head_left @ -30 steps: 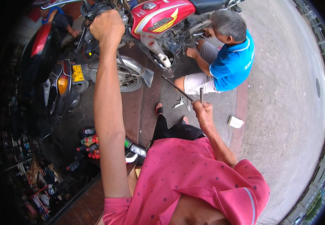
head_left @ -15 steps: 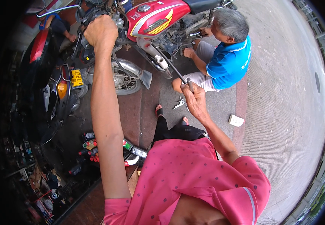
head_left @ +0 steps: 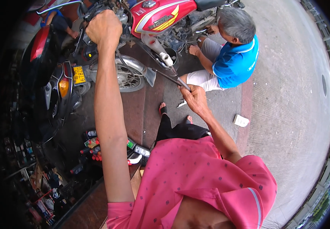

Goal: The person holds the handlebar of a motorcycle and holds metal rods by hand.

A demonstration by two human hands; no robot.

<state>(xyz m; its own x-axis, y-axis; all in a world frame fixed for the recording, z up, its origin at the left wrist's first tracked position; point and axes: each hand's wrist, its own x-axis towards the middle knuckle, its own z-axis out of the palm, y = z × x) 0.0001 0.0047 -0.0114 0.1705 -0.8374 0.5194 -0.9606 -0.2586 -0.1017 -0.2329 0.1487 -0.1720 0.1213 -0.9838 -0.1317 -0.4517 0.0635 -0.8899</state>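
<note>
My left arm reaches far forward, and my left hand point(head_left: 104, 32) is closed in a fist at the handlebar of the red motorcycle point(head_left: 164, 19); the fist hides the part it grips. Closer to me, my right hand point(head_left: 195, 100) is wrapped round the near end of a dark metal rod point(head_left: 168, 78). The rod slants away toward the front mudguard point(head_left: 134, 66), its far end near the mudguard's rear flap. Beyond it is the grey exhaust pipe point(head_left: 157, 47).
A co-worker in a blue shirt point(head_left: 236, 59) sits low beside the engine, both hands near it. Another motorcycle point(head_left: 62, 86) with a yellow plate stands left. A silvery tool point(head_left: 182, 103) and a white box point(head_left: 241, 121) lie on the ground. Several bottles point(head_left: 94, 147) stand near my left arm.
The rod's far end has swung left and nearer, from beside the exhaust pipe toward the mudguard flap. My left hand keeps its place. The view has shifted slightly.
</note>
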